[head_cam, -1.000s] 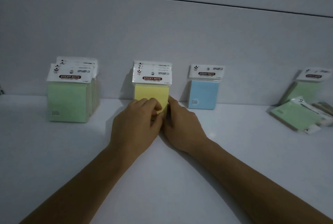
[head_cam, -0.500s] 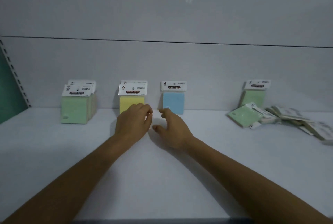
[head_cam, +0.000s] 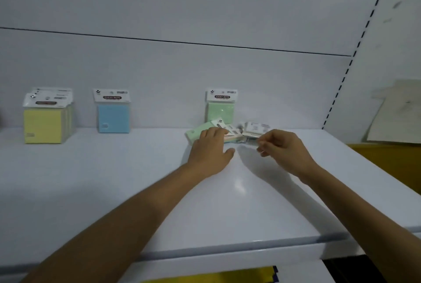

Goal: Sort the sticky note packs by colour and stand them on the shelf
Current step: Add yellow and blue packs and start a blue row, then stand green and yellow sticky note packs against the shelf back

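Both hands are at the unsorted pile (head_cam: 237, 133) lying flat on the shelf (head_cam: 114, 180); the left hand (head_cam: 210, 151) rests palm down, fingers spread and closed on nothing, over a flat green pack (head_cam: 197, 132) at the pile's near-left edge; the right hand (head_cam: 282, 148) hovers just right of it, thumb and fingers drawn near together by the white header cards, and whether they pinch anything I cannot tell. A green pack (head_cam: 220, 106) stands just behind the left hand; well to its left stand the blue pack (head_cam: 113, 112) and the yellow stack (head_cam: 46, 118). The step looks like picking the next pack; best to pin the pile with one hand, slide a single pack free by its body rather than its thin header, check its colour, then stand it upright against its matching group so nothing already standing tips.
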Motion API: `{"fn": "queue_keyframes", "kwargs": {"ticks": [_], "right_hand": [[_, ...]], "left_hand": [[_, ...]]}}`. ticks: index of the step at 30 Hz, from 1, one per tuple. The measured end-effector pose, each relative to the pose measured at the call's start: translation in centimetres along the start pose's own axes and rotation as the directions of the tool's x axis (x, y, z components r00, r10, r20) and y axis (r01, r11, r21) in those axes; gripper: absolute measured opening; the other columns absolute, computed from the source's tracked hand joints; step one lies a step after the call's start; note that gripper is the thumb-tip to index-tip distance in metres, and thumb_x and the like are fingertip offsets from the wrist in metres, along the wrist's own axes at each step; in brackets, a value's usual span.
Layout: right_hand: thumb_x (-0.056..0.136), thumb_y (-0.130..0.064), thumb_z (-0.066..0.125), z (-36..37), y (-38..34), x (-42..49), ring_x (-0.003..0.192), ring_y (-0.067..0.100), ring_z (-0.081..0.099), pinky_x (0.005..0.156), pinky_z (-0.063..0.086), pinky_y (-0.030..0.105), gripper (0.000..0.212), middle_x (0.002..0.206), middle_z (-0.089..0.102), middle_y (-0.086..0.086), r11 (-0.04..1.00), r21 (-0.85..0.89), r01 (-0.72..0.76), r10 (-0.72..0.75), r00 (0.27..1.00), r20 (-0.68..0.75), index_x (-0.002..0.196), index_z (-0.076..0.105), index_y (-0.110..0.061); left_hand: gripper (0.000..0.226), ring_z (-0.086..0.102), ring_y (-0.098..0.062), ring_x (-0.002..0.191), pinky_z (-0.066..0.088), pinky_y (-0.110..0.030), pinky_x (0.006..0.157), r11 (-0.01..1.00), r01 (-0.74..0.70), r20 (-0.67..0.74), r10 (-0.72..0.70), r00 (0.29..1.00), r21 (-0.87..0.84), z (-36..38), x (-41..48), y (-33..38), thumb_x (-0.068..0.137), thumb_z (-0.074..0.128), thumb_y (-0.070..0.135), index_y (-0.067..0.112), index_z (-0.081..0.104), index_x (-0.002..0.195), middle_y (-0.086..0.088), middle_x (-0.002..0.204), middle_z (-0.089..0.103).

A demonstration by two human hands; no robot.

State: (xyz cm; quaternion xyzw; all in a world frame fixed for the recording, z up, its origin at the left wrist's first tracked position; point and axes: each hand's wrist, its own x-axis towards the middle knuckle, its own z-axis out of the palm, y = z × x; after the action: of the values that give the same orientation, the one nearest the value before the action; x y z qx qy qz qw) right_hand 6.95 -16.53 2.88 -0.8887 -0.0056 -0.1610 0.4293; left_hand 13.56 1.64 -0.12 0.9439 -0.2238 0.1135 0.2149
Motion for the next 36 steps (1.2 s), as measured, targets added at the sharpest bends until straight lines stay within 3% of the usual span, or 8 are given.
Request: {"fn": "queue_keyframes", "kwargs": {"ticks": [5, 11, 17, 22, 26, 28, 31, 36], "right_hand": [[0.080, -0.035, 0.070, -2.0, 2.6, 3.7, 0.070, 0.013, 0.059, 0.063, 0.045, 0.023, 0.016, 0.078, 0.066, -0.005, 0.976, -0.170, 0.135, -0.160, 0.977, -0.144, 0.086, 0.065, -0.021], [0.073, -0.058, 0.066, -0.2, 4.9, 6.5, 0.112, 0.012, 0.054, 0.093, 0.044, 0.031, 0.064, 0.121, 0.056, -0.009, 0.985, -0.140, 0.104, -0.093, 0.993, 0.078, 0.126, 0.052, -0.025], [0.075, -0.038, 0.072, 0.3, 6.4, 7.7, 0.121, 0.024, 0.053, 0.098, 0.041, 0.036, 0.055, 0.130, 0.058, 0.000, 0.841, -0.458, 0.286, -0.234, 0.957, 0.169, 0.125, 0.059, -0.019], [0.085, -0.024, 0.061, 0.4, 5.4, 7.0, 0.106, 0.023, 0.061, 0.075, 0.041, 0.029, 0.031, 0.114, 0.069, -0.008, 0.853, -0.450, 0.265, -0.261, 0.963, 0.072, 0.115, 0.066, -0.032], [0.084, -0.017, 0.065, 0.1, 4.4, 6.9, 0.075, 0.018, 0.064, 0.067, 0.050, 0.030, 0.011, 0.079, 0.071, -0.004, 0.962, -0.081, 0.261, -0.273, 0.940, -0.207, 0.089, 0.070, -0.025], [0.086, -0.019, 0.066, -0.5, 4.0, 7.4, 0.068, 0.019, 0.062, 0.063, 0.053, 0.032, 0.006, 0.071, 0.067, 0.002, 0.940, 0.272, 0.206, -0.108, 0.936, -0.334, 0.080, 0.067, -0.018], [0.088, -0.020, 0.065, -1.0, 3.8, 7.8, 0.077, 0.017, 0.067, 0.067, 0.058, 0.034, 0.006, 0.085, 0.072, 0.002, 0.662, 0.743, -0.099, 0.251, 0.963, -0.095, 0.090, 0.069, -0.017], [0.091, -0.026, 0.059, -0.9, 4.3, 8.3, 0.097, 0.026, 0.069, 0.086, 0.056, 0.044, 0.017, 0.106, 0.073, 0.005, 0.467, 0.837, -0.286, 0.341, 0.931, 0.128, 0.106, 0.066, -0.020]], "left_hand": [[0.050, 0.037, -0.024, 0.126, 0.032, -0.037, 0.099, 0.978, 0.027, -0.088, -0.009, 0.996, 0.206, 1.8, 1.6, 0.7, 0.090, 0.046, 0.047, 0.022, 0.042, 0.133, 0.001, 0.137, 0.045], [0.029, 0.046, -0.024, 0.116, 0.040, -0.038, 0.096, 0.992, 0.069, -0.175, -0.087, 0.981, -0.105, 1.8, 2.3, -0.5, 0.090, 0.055, 0.035, 0.021, 0.061, 0.115, 0.001, 0.121, 0.059], [0.047, 0.051, -0.021, 0.111, 0.044, -0.037, 0.090, 0.999, 0.000, -0.215, -0.011, 0.976, -0.052, 2.5, 2.4, -0.5, 0.078, 0.037, 0.050, 0.025, 0.067, 0.103, 0.007, 0.112, 0.064], [0.043, 0.055, -0.024, 0.106, 0.044, -0.039, 0.091, 0.998, -0.042, -0.222, 0.029, 0.975, -0.053, 2.1, 2.8, -0.8, 0.085, 0.031, 0.037, 0.024, 0.068, 0.103, 0.005, 0.111, 0.067], [0.040, 0.051, -0.022, 0.113, 0.039, -0.033, 0.096, 0.990, 0.035, -0.226, -0.065, 0.972, -0.134, 1.2, 3.1, -1.3, 0.086, 0.035, 0.029, 0.022, 0.060, 0.117, 0.001, 0.124, 0.058], [0.046, 0.045, -0.025, 0.123, 0.035, -0.036, 0.100, 0.985, 0.150, -0.261, -0.169, 0.950, -0.089, 1.0, 3.1, -1.8, 0.085, 0.039, 0.032, 0.019, 0.051, 0.128, -0.002, 0.135, 0.051], [0.058, 0.034, -0.027, 0.135, 0.029, -0.043, 0.107, 0.931, 0.363, -0.165, -0.352, 0.921, 0.042, 1.3, 3.1, -2.2, 0.091, 0.045, 0.046, 0.018, 0.034, 0.141, -0.006, 0.145, 0.042], [0.100, 0.050, -0.027, 0.116, 0.044, -0.044, 0.098, 0.846, 0.477, -0.075, -0.505, 0.860, -0.238, 0.0, 3.4, -2.9, 0.046, 0.067, 0.071, 0.024, 0.046, 0.131, -0.006, 0.120, 0.054]]}}
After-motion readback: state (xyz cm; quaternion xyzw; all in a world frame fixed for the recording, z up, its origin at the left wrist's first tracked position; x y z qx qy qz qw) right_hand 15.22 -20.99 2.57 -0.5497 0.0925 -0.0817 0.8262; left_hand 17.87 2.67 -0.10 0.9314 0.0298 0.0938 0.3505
